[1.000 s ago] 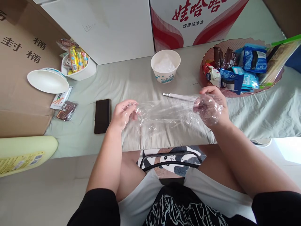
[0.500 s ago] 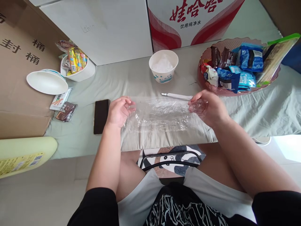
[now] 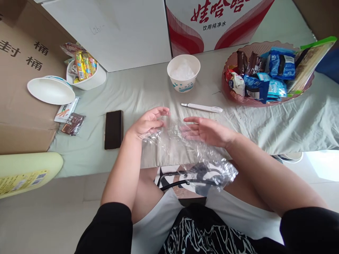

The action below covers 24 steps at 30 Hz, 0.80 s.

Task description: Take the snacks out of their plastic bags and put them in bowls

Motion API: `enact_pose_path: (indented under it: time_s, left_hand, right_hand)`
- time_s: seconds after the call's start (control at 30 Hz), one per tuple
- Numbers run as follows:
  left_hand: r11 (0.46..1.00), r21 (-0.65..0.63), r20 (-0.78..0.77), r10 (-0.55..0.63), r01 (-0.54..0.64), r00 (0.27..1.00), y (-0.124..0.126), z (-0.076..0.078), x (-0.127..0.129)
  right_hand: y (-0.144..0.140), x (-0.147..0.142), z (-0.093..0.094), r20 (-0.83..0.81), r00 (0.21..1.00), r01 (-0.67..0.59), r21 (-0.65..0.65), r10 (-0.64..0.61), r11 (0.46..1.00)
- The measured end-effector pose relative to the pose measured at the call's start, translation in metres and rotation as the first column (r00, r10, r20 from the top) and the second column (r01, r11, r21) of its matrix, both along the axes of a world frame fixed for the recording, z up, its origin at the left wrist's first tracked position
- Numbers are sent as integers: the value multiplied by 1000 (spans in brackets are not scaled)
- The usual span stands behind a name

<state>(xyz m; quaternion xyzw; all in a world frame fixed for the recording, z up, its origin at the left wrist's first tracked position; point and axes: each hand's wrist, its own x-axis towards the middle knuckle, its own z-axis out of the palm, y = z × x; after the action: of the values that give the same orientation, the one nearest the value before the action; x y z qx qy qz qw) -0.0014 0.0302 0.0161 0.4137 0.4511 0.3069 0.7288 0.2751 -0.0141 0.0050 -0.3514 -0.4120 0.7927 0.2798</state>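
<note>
- Pale green wrinkled cloth [image 3: 291,123] covers the table, with cardboard boxes stacked behind it, so clear film is hard for me to make out on it.
- Biggest risk I see: the crumpled clear plastic bag [image 3: 185,148] clings to itself or slides off the table edge, since one end already droops over the lap.
- left hand [image 3: 148,123] pinches the bag's left end; right hand [image 3: 209,132] lies flat and open-fingered on it.
- Slim white pen-shaped tool [image 3: 202,107] sits just beyond and could snag the film.
</note>
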Motion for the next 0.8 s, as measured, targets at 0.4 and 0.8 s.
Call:
enact_pose_path:
  time_s: [0.4, 0.8]
  left_hand:
    - [996, 88, 223, 13, -34, 975, -24, -11, 34]
    - [973, 217, -4, 86, -83, 996, -29, -5, 38]
  right_hand:
    - [-5, -19, 3, 193, 925, 290, 198, -328, 936]
    - [-2, -8, -7, 39, 811, 496, 482, -583, 722]
